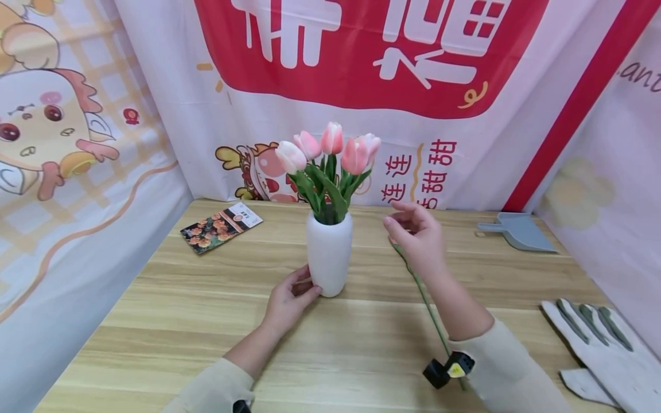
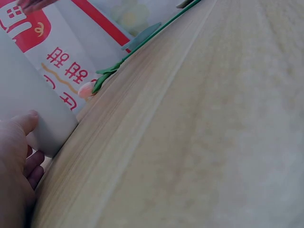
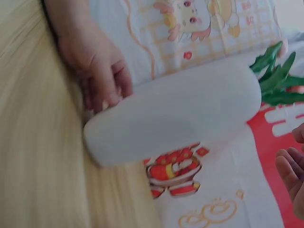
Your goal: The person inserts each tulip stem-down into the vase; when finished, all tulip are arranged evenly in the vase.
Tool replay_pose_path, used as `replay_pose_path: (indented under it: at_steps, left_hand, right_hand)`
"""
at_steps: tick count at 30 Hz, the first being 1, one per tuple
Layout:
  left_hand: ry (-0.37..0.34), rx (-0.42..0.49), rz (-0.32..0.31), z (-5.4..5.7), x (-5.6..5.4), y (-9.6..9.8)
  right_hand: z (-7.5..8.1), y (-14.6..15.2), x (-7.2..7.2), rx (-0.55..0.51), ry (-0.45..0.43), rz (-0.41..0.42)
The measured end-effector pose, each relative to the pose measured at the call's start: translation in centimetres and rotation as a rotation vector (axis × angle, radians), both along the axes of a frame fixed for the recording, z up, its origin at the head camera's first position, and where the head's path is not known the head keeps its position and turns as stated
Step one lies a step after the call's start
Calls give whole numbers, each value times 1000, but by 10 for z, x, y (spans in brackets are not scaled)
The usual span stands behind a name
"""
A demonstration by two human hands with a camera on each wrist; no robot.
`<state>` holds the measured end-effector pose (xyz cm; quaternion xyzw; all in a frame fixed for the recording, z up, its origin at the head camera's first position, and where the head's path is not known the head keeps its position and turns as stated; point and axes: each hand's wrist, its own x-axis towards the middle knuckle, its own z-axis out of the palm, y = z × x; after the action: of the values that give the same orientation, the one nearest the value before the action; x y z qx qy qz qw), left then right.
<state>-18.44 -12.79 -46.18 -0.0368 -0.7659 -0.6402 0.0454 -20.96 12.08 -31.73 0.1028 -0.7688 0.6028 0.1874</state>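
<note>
A white vase (image 1: 329,258) stands upright on the wooden table, holding a bunch of pink and white tulips (image 1: 332,139) with green leaves. My left hand (image 1: 289,303) grips the vase low down, thumb at the front and fingers round its left side. To the right of the vase, my right hand (image 1: 422,238) is raised with loosely bent fingers and nothing in them. Below that hand a single tulip (image 1: 430,310) lies on the table; the head view shows its green stem, while its pink bloom (image 2: 86,90) appears in the left wrist view.
A card with orange flowers (image 1: 221,228) lies at the back left of the table (image 1: 170,321). At the back right is a grey-blue dustpan (image 1: 524,231). White and grey-green gloves (image 1: 601,344) lie at the right edge. Printed cloth (image 1: 268,115) hangs behind and beside the table.
</note>
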Motion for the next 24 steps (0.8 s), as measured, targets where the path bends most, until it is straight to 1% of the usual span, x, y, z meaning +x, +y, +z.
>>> replay_pose_path:
  at_steps: [7, 13, 15, 19, 22, 24]
  left_hand:
    - [-7, -13, 8, 1, 0, 0]
    - [-3, -1, 3, 2, 2, 0]
    - [-2, 0, 4, 2, 2, 1]
    - [3, -3, 3, 1, 2, 1]
    - [10, -1, 2, 1, 1, 1]
    - [13, 2, 0, 1, 1, 2]
  right_hand:
    - [-29, 32, 6, 53, -178, -83]
    - [-56, 55, 10, 122, -267, -112]
    - [-65, 62, 10, 156, -304, -119]
    - [-80, 73, 10, 219, -345, -120]
    - [-90, 79, 9, 231, -379, -102]
    - [-95, 82, 10, 235, -427, -90]
